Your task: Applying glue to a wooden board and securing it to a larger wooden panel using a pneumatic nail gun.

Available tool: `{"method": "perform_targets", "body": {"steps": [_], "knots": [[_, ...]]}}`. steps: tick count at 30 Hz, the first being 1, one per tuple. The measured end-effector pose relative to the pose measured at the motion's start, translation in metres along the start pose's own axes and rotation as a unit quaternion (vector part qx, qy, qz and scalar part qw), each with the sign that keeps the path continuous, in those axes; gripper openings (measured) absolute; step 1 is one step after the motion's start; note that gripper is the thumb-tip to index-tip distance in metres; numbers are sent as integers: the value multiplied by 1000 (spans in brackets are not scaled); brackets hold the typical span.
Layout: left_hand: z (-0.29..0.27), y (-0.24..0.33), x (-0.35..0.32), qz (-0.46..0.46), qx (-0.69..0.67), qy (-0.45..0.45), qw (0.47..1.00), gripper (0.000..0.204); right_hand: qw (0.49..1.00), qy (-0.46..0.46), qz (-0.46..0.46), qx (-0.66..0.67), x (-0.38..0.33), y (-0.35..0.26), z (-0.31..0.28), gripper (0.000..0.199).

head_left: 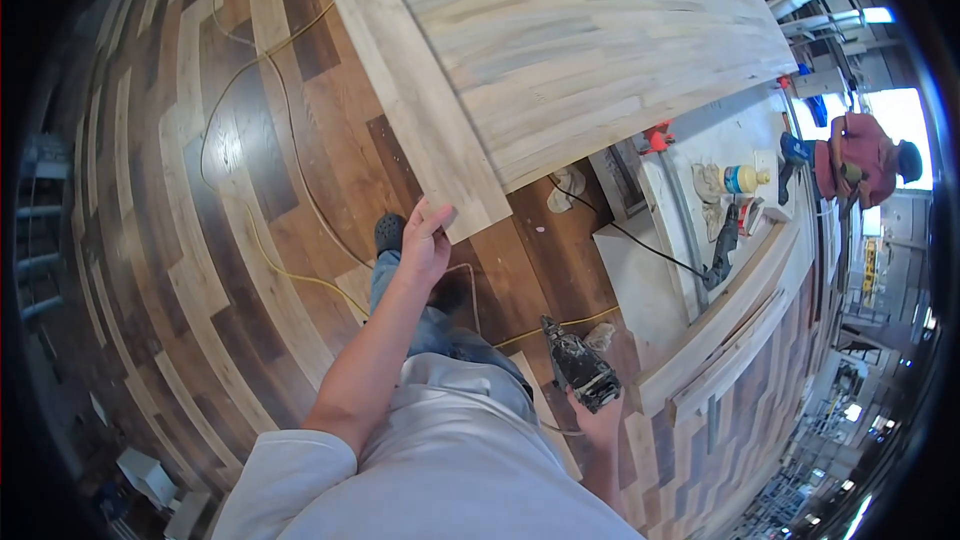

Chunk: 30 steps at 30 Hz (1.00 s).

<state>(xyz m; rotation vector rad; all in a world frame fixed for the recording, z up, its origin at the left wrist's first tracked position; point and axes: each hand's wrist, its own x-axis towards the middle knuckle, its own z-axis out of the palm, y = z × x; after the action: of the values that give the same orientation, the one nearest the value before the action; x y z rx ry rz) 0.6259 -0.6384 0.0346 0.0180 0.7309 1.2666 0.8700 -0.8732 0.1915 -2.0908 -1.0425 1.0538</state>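
My left hand (428,240) grips the near corner of a long pale wooden board (420,80), its thumb against the end. The board runs along the left edge of a wide wooden panel (600,30) made of pale strips, with a dark line between the two. Low on the right, my right hand (597,415) is closed round a dark, worn hand-held power tool (580,365) smeared with pale residue. Its narrow end points away from me, toward the floor; its exact kind I cannot make out.
A white-topped bench (655,260) to the right carries a yellow-and-white bottle (745,179), a dark power tool (722,250) and wood strips (720,325). A yellow cord (255,220) and hoses cross the plank floor (230,150). Another person (865,160) stands far right.
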Motion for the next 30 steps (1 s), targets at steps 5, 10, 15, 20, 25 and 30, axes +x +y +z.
{"method": "perform_targets", "body": {"steps": [5, 10, 15, 20, 25, 30], "knots": [[-2, 8, 1, -5, 37, 12, 999, 46, 997, 81, 9, 5, -11, 28, -3, 49], [-7, 1, 6, 14, 33, 10, 999, 44, 994, 102, 45, 11, -21, 40, -7, 50], [-6, 2, -1, 18, 43, 20, 999, 28, 995, 73, 57, 45, -27, 56, -10, 52], [-23, 10, 24, -55, -30, 17, 998, 44, 989, 121, 48, 66, -35, 92, -7, 65], [-39, 19, 36, -112, -44, 1, 993, 37, 995, 81, 25, 56, -33, 68, -19, 65], [-46, 23, 45, -101, -19, -70, 992, 36, 997, 67, -45, -11, -24, 41, -22, 52]]}}
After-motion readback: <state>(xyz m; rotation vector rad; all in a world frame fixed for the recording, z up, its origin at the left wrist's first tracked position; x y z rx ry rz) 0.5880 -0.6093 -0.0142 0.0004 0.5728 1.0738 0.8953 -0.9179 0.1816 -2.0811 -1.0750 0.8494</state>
